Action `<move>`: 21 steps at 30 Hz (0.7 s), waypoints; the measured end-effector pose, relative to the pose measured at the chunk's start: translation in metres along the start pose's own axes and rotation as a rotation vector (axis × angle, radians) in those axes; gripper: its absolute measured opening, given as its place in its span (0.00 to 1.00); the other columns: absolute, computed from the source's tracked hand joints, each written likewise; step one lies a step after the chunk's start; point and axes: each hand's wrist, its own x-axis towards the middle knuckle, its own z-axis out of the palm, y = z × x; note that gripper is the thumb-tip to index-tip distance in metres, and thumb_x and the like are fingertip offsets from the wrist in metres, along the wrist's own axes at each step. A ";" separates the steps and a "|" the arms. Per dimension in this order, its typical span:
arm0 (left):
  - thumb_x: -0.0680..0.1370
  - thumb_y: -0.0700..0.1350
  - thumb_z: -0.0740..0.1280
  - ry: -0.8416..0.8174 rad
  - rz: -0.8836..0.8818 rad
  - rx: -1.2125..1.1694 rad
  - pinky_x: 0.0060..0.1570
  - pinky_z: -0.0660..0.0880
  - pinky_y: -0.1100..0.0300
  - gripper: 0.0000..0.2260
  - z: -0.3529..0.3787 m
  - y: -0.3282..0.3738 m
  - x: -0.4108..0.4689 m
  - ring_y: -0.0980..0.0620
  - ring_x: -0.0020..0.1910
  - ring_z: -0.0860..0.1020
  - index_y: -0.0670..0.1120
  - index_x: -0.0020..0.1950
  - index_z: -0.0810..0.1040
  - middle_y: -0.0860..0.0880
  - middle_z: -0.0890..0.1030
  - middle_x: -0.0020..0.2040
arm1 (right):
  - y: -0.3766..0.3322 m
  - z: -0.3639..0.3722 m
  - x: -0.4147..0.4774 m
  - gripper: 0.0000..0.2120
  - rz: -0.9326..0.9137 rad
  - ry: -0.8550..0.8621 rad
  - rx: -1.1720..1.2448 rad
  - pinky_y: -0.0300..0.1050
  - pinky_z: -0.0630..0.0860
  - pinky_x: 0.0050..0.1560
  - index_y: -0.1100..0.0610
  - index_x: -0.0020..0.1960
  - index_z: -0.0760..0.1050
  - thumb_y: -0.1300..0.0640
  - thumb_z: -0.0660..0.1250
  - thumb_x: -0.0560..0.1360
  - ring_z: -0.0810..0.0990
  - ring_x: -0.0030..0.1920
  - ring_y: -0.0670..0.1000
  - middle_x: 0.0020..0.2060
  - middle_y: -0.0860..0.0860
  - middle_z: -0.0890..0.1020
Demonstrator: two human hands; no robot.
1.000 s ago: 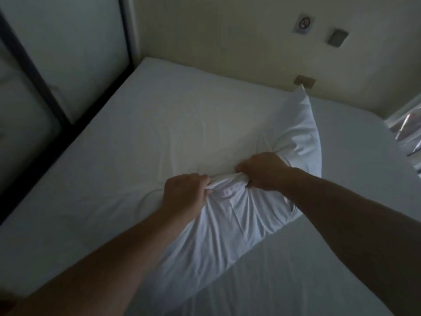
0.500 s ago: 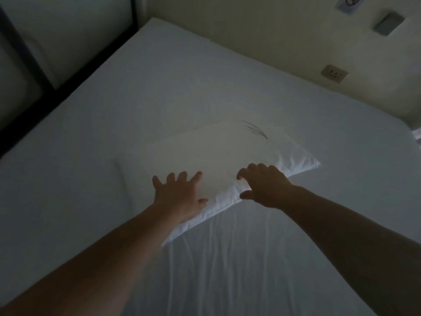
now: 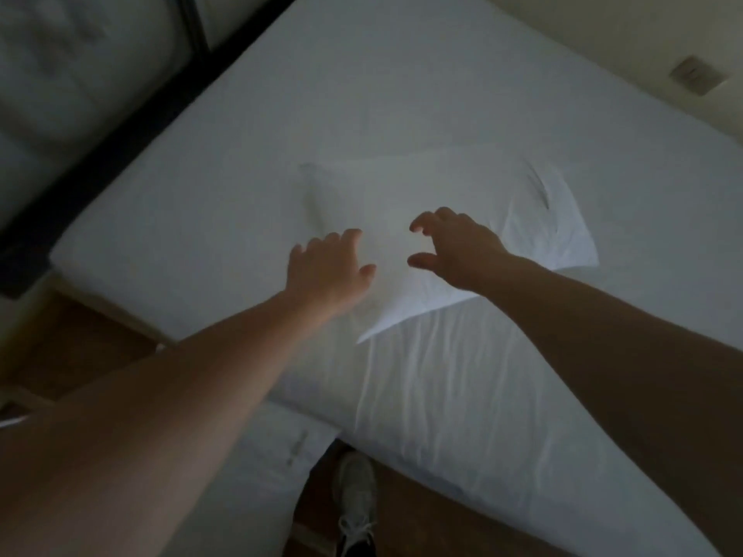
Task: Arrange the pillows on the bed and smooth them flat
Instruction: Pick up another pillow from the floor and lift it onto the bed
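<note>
Head view shows one white pillow (image 3: 422, 219) on the bed (image 3: 362, 94); left hand (image 3: 327, 269) and right hand (image 3: 454, 247) both open, holding nothing; no readable writing.

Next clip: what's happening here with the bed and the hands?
A person is making up a bed covered in a white sheet. One white pillow lies flat on the mattress. Both bare hands are open over its near edge: the left hand spread palm-down, the right hand with fingers curled, neither gripping anything. Whether they touch the fabric is unclear in the dim light. Another white pillow-like item sits low beside the bed, near the person's shoe.
</note>
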 end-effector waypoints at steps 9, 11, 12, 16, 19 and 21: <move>0.77 0.58 0.59 -0.233 -0.280 0.031 0.64 0.66 0.45 0.24 0.070 -0.186 -0.227 0.42 0.63 0.73 0.49 0.70 0.64 0.44 0.74 0.65 | -0.187 0.112 -0.072 0.30 -0.277 -0.204 -0.119 0.56 0.73 0.58 0.50 0.71 0.64 0.44 0.70 0.73 0.72 0.63 0.56 0.66 0.52 0.71; 0.77 0.59 0.59 -0.243 -0.335 -0.039 0.64 0.67 0.45 0.25 0.091 -0.218 -0.264 0.43 0.63 0.72 0.49 0.71 0.64 0.44 0.74 0.66 | -0.234 0.150 -0.081 0.31 -0.362 -0.268 -0.173 0.55 0.73 0.59 0.49 0.72 0.63 0.43 0.70 0.73 0.72 0.63 0.56 0.67 0.52 0.71; 0.77 0.60 0.59 -0.235 -0.364 -0.082 0.63 0.67 0.46 0.26 0.102 -0.232 -0.279 0.43 0.63 0.72 0.49 0.71 0.63 0.45 0.73 0.66 | -0.255 0.170 -0.084 0.32 -0.401 -0.301 -0.200 0.55 0.73 0.59 0.50 0.72 0.62 0.43 0.70 0.73 0.71 0.64 0.56 0.67 0.52 0.70; 0.75 0.62 0.61 -0.211 -0.492 -0.239 0.65 0.67 0.43 0.31 0.159 -0.289 -0.336 0.42 0.67 0.68 0.50 0.74 0.58 0.45 0.68 0.71 | -0.324 0.261 -0.091 0.38 -0.594 -0.387 -0.338 0.55 0.72 0.62 0.50 0.74 0.59 0.42 0.72 0.70 0.68 0.67 0.56 0.71 0.51 0.68; 0.73 0.64 0.66 -0.277 -0.606 -0.306 0.70 0.61 0.37 0.42 0.222 -0.336 -0.370 0.38 0.75 0.57 0.51 0.77 0.47 0.44 0.53 0.79 | -0.350 0.337 -0.093 0.45 -0.696 -0.462 -0.463 0.58 0.66 0.68 0.49 0.76 0.54 0.41 0.75 0.67 0.61 0.73 0.57 0.75 0.51 0.61; 0.68 0.65 0.71 -0.307 -0.728 -0.356 0.71 0.53 0.33 0.53 0.275 -0.362 -0.386 0.35 0.77 0.46 0.52 0.77 0.36 0.44 0.40 0.80 | -0.358 0.393 -0.088 0.52 -0.754 -0.497 -0.545 0.65 0.57 0.72 0.48 0.77 0.48 0.40 0.77 0.64 0.51 0.77 0.59 0.78 0.51 0.53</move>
